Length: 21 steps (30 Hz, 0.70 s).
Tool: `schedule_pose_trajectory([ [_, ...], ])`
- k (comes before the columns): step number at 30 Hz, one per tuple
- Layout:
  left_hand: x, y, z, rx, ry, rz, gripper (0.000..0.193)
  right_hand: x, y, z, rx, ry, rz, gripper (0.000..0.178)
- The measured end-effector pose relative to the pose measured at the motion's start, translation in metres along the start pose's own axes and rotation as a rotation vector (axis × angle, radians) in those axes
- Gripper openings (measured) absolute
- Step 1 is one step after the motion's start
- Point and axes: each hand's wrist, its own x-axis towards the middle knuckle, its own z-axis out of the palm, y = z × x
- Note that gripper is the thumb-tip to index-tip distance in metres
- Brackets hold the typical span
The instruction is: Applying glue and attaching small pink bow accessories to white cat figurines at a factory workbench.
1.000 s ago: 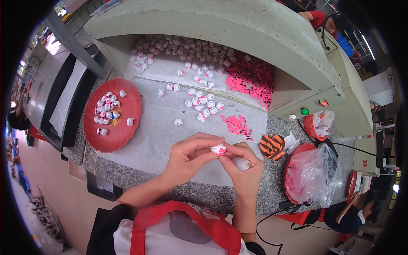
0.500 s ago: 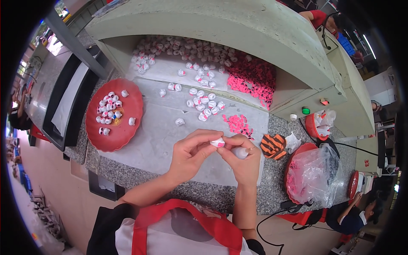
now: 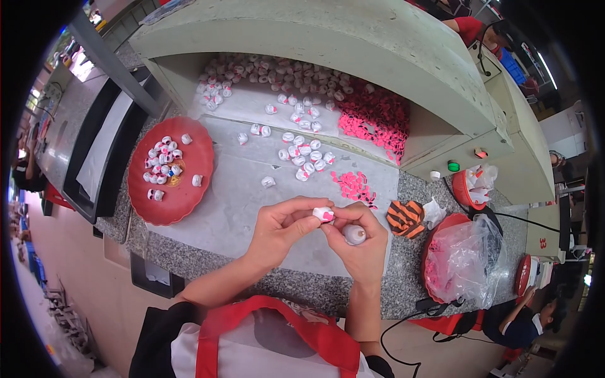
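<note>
A small rounded white piece with a pink patch [image 3: 324, 215] is pinched between the fingertips of both hands, above the white sheet [image 3: 239, 189]. My left hand [image 3: 281, 228] grips it from the left with thumb and fingers. My right hand [image 3: 359, 242] steadies its right side and also keeps a small whitish bottle with a narrow tip [image 3: 355, 234] tucked in its fingers. Just beyond my hands lie loose pink cut pieces [image 3: 354, 188]. Farther off is a cluster of similar white pieces [image 3: 306, 155], several with pink on them.
On the left stands a red scalloped plate [image 3: 142, 201] holding finished-looking white pieces. A pale cabinet [image 3: 302, 38] shelters heaps of white pieces [image 3: 271, 70] and pink pieces [image 3: 375, 120]. To the right are an orange-and-black striped cloth [image 3: 405, 218], a plastic bag [image 3: 469, 258] and a red basket [image 3: 463, 189].
The white piece has turned in my fingers, so more of its pink patch shows. The bottle in my right hand has tilted, bringing its tip into view.
</note>
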Motion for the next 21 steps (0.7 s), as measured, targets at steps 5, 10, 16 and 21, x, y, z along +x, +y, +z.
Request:
schedule_pose_trajectory([
  [5, 0.002, 0.004, -0.002, -0.116, 0.058, -0.171, 0.028, 0.002, 0.003, -0.005, -0.096, 0.012, -0.076, 0.024],
  [10, 0.001, 0.009, -0.001, -0.106, 0.031, -0.219, 0.031, -0.004, 0.0, 0.002, -0.009, 0.029, -0.059, 0.027],
  [16, -0.007, 0.014, -0.004, 0.238, -0.163, 0.0, 0.031, -0.002, 0.012, -0.009, 0.3, -0.113, 0.043, 0.021],
  [21, -0.01, 0.019, -0.007, 0.231, -0.095, 0.023, 0.027, 0.001, 0.017, 0.0, 0.39, -0.111, 0.086, 0.019],
])
